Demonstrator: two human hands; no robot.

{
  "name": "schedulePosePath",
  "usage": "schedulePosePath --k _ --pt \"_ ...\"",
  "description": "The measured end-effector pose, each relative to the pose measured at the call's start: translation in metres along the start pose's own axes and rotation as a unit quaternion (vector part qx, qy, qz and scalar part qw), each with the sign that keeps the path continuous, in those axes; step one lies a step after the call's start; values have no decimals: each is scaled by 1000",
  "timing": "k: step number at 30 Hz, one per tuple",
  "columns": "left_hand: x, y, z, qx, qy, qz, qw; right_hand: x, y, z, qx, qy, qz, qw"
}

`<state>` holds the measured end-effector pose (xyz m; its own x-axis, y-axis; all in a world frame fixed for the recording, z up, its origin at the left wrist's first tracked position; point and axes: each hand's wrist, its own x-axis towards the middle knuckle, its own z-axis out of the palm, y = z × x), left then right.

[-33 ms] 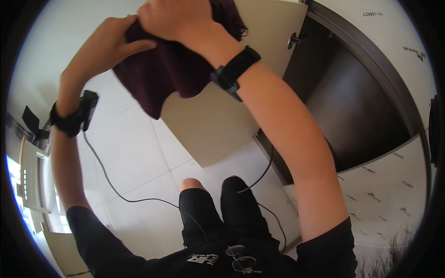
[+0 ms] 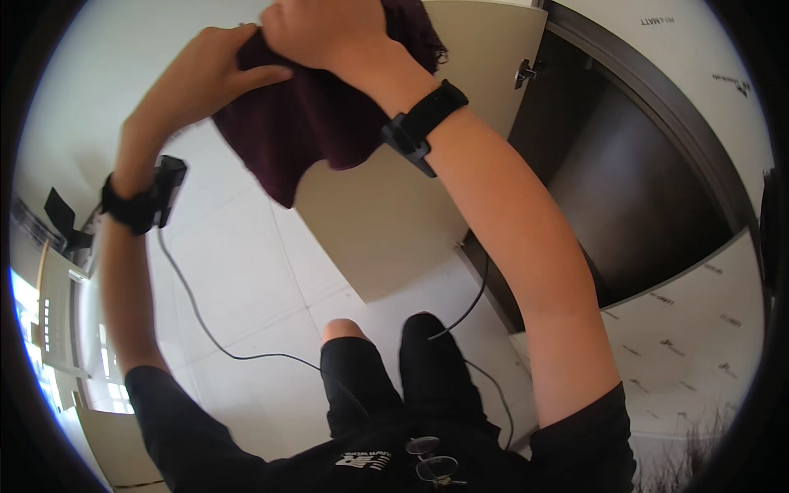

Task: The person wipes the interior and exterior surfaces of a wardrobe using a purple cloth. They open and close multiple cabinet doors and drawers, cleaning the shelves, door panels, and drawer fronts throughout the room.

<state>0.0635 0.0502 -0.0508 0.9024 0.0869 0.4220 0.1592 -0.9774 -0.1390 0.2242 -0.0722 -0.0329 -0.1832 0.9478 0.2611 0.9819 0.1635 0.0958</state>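
A dark maroon cloth (image 2: 300, 123) hangs from both my hands at the upper middle of the view. My left hand (image 2: 205, 74) grips its upper left part, thumb stretched along the front and the other fingers hidden by the cloth. Curled closed, my right hand (image 2: 325, 33) holds the top edge, close to the left hand. The cloth's lower edge droops in front of an open beige cabinet door (image 2: 394, 214). A frayed edge shows at its right side. Some of the cloth's top lies behind my right hand.
On the right is a dark cabinet interior (image 2: 633, 189), with a metal hinge (image 2: 524, 74) on the door's edge. Printed white sheeting (image 2: 690, 329) covers nearby panels. Thin cables (image 2: 201, 308) run from my wrist bands (image 2: 131, 205) across pale floor tiles (image 2: 238, 271).
Both hands and the cloth sit slightly farther right in the picture. The surroundings have shifted a little too. The hold on the cloth looks the same.
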Motion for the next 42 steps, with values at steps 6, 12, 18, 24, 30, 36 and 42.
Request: schedulePosePath --k 6,12,18,24,30,36,42 --pt "2 -4 19 88 72 7 993 43 15 78 -80 526 118 839" --pt "-3 0 46 253 205 6 946 51 9 80 -49 577 101 809" --pt "-13 22 92 309 338 4 889 44 18 87 -89 614 65 781" --pt "-19 33 118 246 353 61 901 27 29 101 -148 611 32 777" --pt "-23 32 107 151 411 48 898 29 35 110 -124 626 59 767" --pt "-10 32 25 113 545 83 827 23 42 111 -82 666 131 730" --pt "29 74 65 140 413 56 898 6 63 118 -100 632 133 757"
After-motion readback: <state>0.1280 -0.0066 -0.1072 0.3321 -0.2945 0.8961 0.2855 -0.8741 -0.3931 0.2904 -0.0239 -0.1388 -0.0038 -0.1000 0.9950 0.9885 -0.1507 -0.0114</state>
